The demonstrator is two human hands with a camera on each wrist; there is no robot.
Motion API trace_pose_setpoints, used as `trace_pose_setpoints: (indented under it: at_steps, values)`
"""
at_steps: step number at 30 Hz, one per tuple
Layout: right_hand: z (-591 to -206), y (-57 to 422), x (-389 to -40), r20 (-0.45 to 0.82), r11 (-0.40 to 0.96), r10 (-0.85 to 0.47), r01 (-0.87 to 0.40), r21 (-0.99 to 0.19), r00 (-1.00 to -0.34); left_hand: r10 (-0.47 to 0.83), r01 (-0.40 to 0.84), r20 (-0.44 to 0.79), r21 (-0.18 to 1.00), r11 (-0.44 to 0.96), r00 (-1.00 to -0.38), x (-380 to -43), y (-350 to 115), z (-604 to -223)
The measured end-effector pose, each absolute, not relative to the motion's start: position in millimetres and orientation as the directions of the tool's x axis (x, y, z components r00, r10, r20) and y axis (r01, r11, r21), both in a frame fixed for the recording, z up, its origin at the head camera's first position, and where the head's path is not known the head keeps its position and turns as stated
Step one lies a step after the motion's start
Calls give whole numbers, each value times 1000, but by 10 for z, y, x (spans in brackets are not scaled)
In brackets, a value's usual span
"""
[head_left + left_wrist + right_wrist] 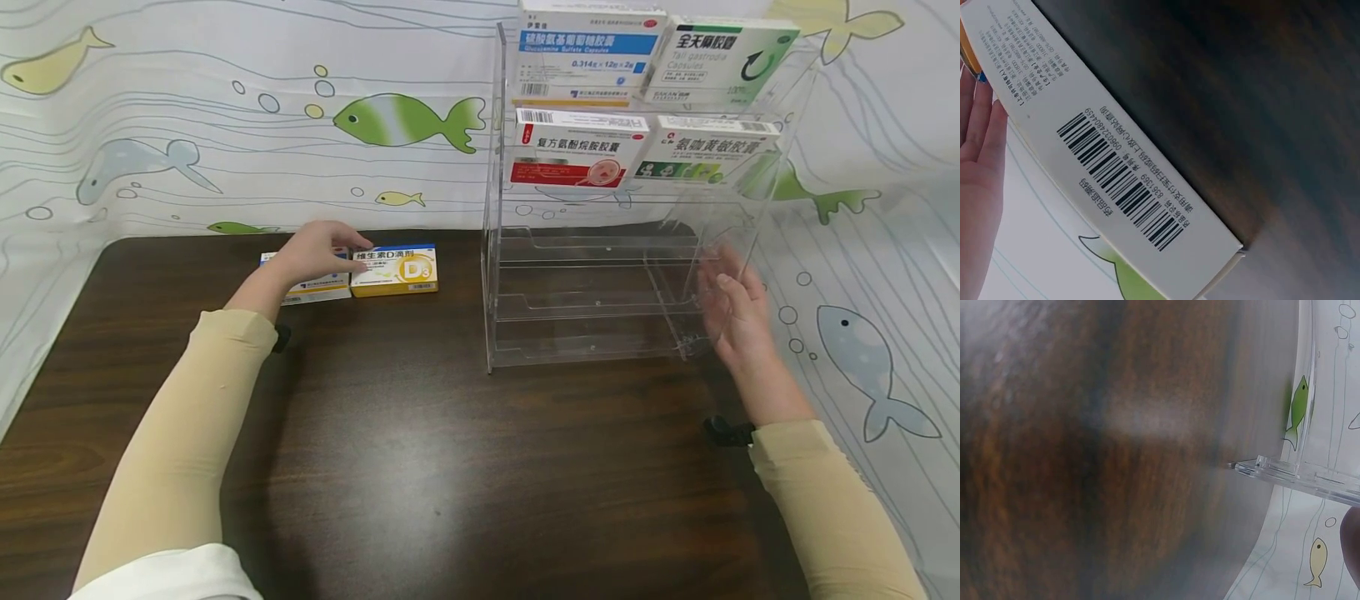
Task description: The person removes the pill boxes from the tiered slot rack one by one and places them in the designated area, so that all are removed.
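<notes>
"Dark table point(450, 442), yellow box point(397, 272) on it, left hand point(318, 250) at its left end. Gripping?"
"Can't tell. Light, crushable card, I'd guess; pinch the long edges. The right hand point(738, 312) looks relaxed beside the clear rack point(492, 333)."

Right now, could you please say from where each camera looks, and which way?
Head: worn on the head, facing forward and down at table and rack; left hand, right hand and sleeves show.
Left wrist: worn on that wrist, facing a barcoded box; fingers show.
Right wrist: likewise worn, facing table and rack; a sliver of skin shows.
Head and right wrist share the rack.
</notes>
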State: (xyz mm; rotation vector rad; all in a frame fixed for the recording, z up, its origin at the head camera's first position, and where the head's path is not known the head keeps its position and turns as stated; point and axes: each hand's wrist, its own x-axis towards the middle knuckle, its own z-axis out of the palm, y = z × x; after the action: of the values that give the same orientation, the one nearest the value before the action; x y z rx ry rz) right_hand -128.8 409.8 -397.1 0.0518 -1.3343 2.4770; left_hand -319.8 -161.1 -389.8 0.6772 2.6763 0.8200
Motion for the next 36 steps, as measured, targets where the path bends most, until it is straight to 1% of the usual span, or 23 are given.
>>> trace_pose_setpoints:
  at_steps: [8, 14, 21, 30, 36]
  values:
    - [-3955, 4090, -1287, 175, -528, 263, -294, -797, -949, 489, 338, -83, 623, 705, -868, -3176, -1628, -3866]
    - [-3951, 4082, -1286, 180, -514, 265, -297, -805, -947, 469, 364, 5, 640, 677, -883, -3119, -1641, -3747]
    - [-3955, 4097, -1276, 163, -548, 261, -284, -787, -952, 432, 392, 116, 669, 631, -894, -2982, -1565, -3443]
    - [-3978, 4094, -1278, 180, -526, 270, -302, -795, -946, 465, 499, 247, 660, 561, -850, -2779, -1368, -3015]
    - [-3988, 4104, -1285, 189, -545, 267, -309, -779, -945, 479, 568, 343, 668, 481, -808, -2624, -1177, -2734]
